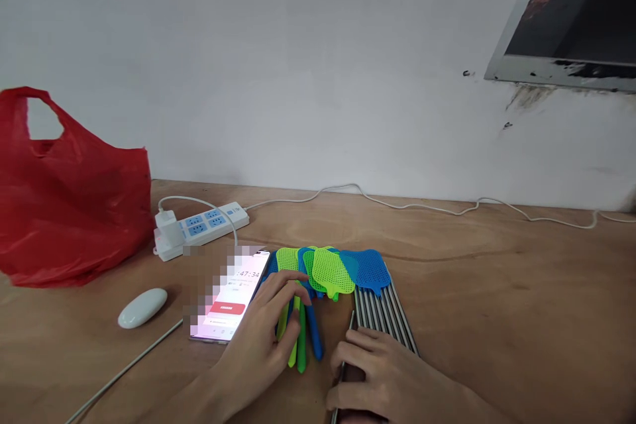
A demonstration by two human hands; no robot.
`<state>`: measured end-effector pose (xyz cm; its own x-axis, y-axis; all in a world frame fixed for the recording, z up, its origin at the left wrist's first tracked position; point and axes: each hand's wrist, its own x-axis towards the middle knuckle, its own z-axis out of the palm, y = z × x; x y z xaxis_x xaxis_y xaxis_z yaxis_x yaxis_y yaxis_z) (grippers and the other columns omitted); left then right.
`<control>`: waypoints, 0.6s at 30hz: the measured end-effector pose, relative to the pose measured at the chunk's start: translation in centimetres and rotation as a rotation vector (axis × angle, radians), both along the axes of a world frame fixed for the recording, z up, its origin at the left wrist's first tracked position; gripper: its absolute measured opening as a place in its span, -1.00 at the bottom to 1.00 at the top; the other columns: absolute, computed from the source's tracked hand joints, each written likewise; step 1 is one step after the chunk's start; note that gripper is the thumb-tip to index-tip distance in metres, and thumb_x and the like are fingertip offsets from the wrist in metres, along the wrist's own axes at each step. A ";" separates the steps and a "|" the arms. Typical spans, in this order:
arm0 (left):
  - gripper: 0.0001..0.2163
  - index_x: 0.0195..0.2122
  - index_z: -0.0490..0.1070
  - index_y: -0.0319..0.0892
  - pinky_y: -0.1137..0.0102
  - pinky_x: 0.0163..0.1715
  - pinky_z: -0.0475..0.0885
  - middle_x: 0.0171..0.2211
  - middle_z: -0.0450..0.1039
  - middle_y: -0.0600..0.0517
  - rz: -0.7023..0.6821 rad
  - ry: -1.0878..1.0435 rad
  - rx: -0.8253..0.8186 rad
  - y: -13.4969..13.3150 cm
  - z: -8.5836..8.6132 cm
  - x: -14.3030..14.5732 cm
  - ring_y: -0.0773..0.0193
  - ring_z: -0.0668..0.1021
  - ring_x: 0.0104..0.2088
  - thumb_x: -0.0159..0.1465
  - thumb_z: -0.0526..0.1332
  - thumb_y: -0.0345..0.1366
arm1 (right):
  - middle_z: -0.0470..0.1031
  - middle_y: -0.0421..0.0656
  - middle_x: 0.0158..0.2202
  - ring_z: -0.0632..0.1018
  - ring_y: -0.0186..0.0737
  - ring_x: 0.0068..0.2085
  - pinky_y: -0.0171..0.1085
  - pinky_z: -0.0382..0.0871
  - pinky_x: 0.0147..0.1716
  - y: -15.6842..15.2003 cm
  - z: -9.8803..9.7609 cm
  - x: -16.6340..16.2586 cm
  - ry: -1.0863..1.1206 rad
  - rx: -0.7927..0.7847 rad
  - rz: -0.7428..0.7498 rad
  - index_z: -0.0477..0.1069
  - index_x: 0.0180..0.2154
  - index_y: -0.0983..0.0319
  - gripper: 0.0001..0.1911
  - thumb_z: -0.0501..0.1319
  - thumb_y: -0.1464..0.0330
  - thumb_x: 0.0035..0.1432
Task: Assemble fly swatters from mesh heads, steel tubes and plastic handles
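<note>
Several blue and lime-green mesh fly swatter heads (332,270) overlap in a row on the table. Below them lie coloured plastic handles, with a green handle (301,344) beside a blue handle (314,334). Over these handles is my left hand (265,324), its fingers bent and the thumb apart from them; nothing shows gripped in it. A thin metal rod (352,321) is held between the thumb and fingers of my right hand (377,371). Several more metal rods (392,311) lie side by side under the rightmost blue head, partly hidden by that hand.
A lit phone (228,308) lies left of the swatters. Further left are a white rounded case (142,309), a power strip (209,222) with a plugged-in adapter, and a red plastic bag (74,199). A white cable (412,210) runs along the wall across the wooden table (521,318).
</note>
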<state>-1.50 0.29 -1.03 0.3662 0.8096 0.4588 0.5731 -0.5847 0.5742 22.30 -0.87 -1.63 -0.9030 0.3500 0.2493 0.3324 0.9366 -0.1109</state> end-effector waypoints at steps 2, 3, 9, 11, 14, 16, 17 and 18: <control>-0.75 -0.14 0.34 -0.08 0.11 0.00 0.42 0.09 0.35 -0.10 0.001 -0.011 -0.002 0.1 0.0 0.0 0.01 0.44 0.07 0.25 0.01 -0.51 | 0.51 -0.20 -0.14 0.46 -0.24 -0.19 -0.26 0.35 -0.21 0.1 -0.4 0.0 0.023 0.041 0.012 0.49 -0.14 0.09 -0.81 0.14 0.21 0.37; -0.75 -0.13 0.33 -0.08 0.10 0.01 0.41 0.09 0.35 -0.10 0.002 -0.015 -0.002 0.1 0.0 -0.1 0.02 0.44 0.07 0.26 0.01 -0.51 | 0.51 -0.21 -0.16 0.46 -0.25 -0.22 -0.27 0.35 -0.24 0.1 -0.6 -0.1 0.033 0.075 0.022 0.49 -0.15 0.08 -0.82 0.12 0.23 0.38; -0.79 -0.14 0.33 -0.08 0.09 0.03 0.40 0.07 0.35 -0.10 0.030 -0.024 -0.001 0.1 0.2 -0.2 0.00 0.41 0.09 0.29 0.02 -0.47 | 0.55 -0.25 -0.28 0.48 -0.32 -0.38 -0.32 0.37 -0.37 -0.3 -1.5 -0.2 0.129 0.245 0.069 0.47 -0.22 0.10 -0.83 0.11 0.36 0.38; -0.80 -0.14 0.33 -0.07 0.08 0.03 0.41 0.07 0.35 -0.11 0.037 -0.023 0.001 0.1 0.3 -0.2 -0.01 0.41 0.09 0.29 0.03 -0.46 | 0.59 -0.23 -0.25 0.51 -0.33 -0.39 -0.33 0.39 -0.37 -0.6 -1.5 0.1 0.185 0.252 0.047 0.46 -0.22 0.13 -0.84 0.11 0.40 0.36; -0.80 -0.13 0.33 -0.08 0.07 0.02 0.42 0.07 0.35 -0.11 0.037 -0.014 -0.002 0.2 0.3 -0.3 -0.01 0.42 0.09 0.30 0.03 -0.46 | 0.62 -0.16 -0.24 0.57 -0.29 -0.33 -0.32 0.43 -0.33 -0.8 -1.6 0.9 0.303 0.208 0.003 0.41 -0.14 0.16 -0.84 0.05 0.42 0.39; -0.80 -0.12 0.32 -0.07 0.08 0.02 0.42 0.08 0.35 -0.11 0.030 -0.009 0.000 0.2 0.3 -0.3 -0.01 0.42 0.09 0.31 0.02 -0.46 | 0.61 -0.13 -0.26 0.59 -0.25 -0.30 -0.28 0.47 -0.29 -0.7 -1.9 1.2 0.489 0.089 -0.024 0.34 -0.05 0.15 -0.82 -0.01 0.37 0.43; -0.79 -0.11 0.32 -0.07 0.09 0.02 0.42 0.07 0.35 -0.11 0.023 -0.007 0.000 0.2 0.3 -0.3 -0.01 0.42 0.09 0.31 0.02 -0.46 | 0.60 -0.12 -0.27 0.59 -0.23 -0.31 -0.25 0.49 -0.29 -0.7 -2.1 1.3 0.634 0.020 -0.045 0.31 -0.02 0.13 -0.80 -0.03 0.34 0.44; -0.78 -0.11 0.32 -0.07 0.10 0.01 0.42 0.07 0.35 -0.10 0.016 -0.003 -0.001 0.1 0.3 -0.3 0.00 0.42 0.09 0.31 0.01 -0.47 | 0.58 -0.12 -0.27 0.59 -0.21 -0.32 -0.24 0.49 -0.32 -0.6 -2.3 1.4 0.786 -0.049 -0.073 0.28 0.02 0.10 -0.78 -0.04 0.32 0.43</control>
<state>-1.84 0.43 -0.75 0.3517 0.8158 0.4591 0.5805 -0.5748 0.5767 23.67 -1.43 -3.94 -0.4426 0.4286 0.7877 0.2002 0.9034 -0.3791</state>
